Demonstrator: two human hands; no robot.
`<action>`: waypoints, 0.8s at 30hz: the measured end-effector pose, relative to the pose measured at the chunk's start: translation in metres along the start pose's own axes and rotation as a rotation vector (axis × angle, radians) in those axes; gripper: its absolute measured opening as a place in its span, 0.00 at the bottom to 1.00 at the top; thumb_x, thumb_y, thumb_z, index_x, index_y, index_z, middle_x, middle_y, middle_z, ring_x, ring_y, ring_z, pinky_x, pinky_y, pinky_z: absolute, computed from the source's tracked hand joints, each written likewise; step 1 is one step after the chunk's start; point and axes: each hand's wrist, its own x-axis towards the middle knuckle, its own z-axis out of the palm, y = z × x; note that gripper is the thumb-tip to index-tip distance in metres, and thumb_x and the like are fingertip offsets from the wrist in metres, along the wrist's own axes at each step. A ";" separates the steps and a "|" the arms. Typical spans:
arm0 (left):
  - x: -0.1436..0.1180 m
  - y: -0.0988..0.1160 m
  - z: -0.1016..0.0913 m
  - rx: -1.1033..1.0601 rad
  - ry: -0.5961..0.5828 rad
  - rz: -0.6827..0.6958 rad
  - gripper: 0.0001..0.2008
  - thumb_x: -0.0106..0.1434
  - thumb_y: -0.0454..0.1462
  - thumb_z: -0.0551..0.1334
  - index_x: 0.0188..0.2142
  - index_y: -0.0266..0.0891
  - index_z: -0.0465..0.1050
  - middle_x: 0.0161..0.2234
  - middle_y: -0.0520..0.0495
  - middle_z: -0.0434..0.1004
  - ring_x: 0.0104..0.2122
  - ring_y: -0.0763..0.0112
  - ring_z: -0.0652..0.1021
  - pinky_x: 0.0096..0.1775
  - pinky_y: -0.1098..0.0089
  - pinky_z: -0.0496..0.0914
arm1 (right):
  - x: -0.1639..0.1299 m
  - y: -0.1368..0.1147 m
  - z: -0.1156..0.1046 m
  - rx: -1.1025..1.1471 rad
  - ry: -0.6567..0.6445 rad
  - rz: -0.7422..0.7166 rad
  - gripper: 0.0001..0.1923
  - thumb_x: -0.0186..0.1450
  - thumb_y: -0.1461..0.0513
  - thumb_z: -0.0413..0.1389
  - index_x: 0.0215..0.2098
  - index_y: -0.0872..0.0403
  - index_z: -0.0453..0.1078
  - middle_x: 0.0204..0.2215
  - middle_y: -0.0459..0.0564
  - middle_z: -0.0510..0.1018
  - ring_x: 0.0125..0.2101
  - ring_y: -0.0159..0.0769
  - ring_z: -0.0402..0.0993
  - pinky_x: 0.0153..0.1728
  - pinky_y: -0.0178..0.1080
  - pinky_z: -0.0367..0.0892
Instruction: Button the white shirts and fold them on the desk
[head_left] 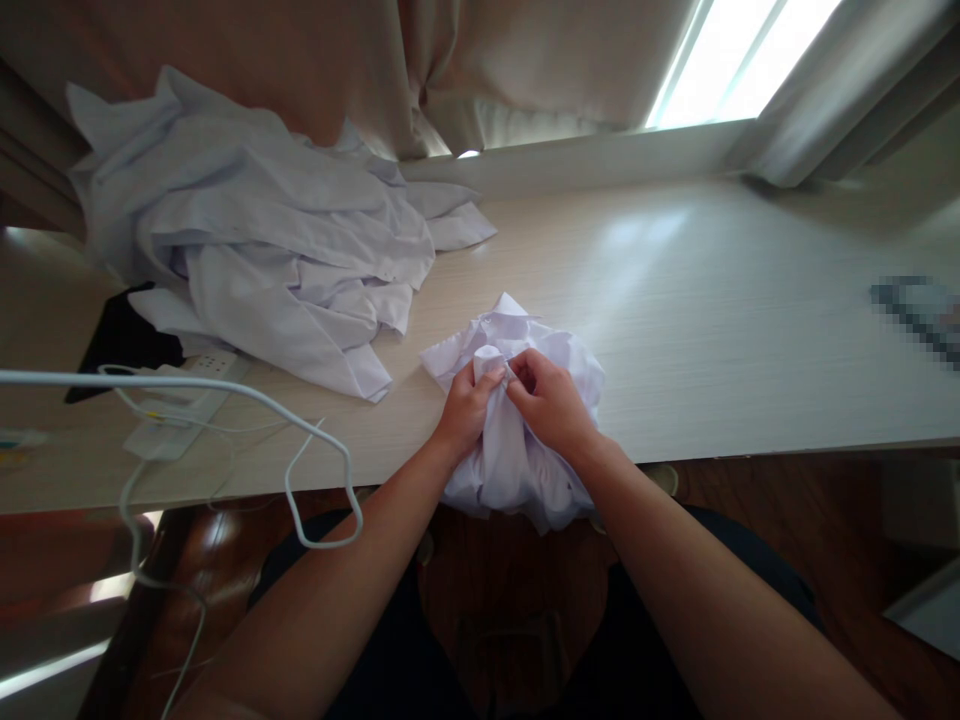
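At table edge (750, 420), both hands (510, 400) gripping bunched white garment (510, 470); no legible writing

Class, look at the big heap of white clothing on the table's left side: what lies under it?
A black item pokes out from beneath the heap of white clothing, beside a white power strip. The table carries it all; anything deeper underneath is covered.

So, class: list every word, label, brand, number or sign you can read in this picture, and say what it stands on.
None can be read.
Pixelated patch on the table: blurred, unreadable.
Power strip: no legible marking.
White garment in the left hand and right hand: no print visible.
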 end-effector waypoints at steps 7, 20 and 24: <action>-0.001 0.000 -0.004 0.058 -0.041 0.024 0.14 0.59 0.44 0.67 0.39 0.36 0.75 0.37 0.46 0.78 0.37 0.64 0.77 0.41 0.67 0.71 | 0.000 0.001 0.000 0.013 0.010 -0.002 0.03 0.63 0.61 0.53 0.33 0.52 0.66 0.24 0.43 0.71 0.26 0.33 0.66 0.28 0.37 0.57; -0.003 0.011 -0.006 0.215 -0.033 0.063 0.14 0.59 0.46 0.68 0.37 0.36 0.78 0.35 0.46 0.78 0.34 0.66 0.75 0.37 0.69 0.68 | 0.008 0.010 -0.009 0.017 -0.032 0.056 0.05 0.61 0.60 0.53 0.30 0.53 0.69 0.24 0.44 0.72 0.27 0.33 0.66 0.29 0.37 0.58; -0.002 0.010 -0.008 0.163 -0.042 0.038 0.13 0.59 0.45 0.68 0.36 0.37 0.78 0.34 0.47 0.77 0.33 0.67 0.74 0.36 0.69 0.69 | 0.011 0.011 -0.014 0.059 -0.080 0.078 0.08 0.62 0.60 0.52 0.28 0.54 0.69 0.24 0.45 0.72 0.27 0.33 0.65 0.30 0.36 0.58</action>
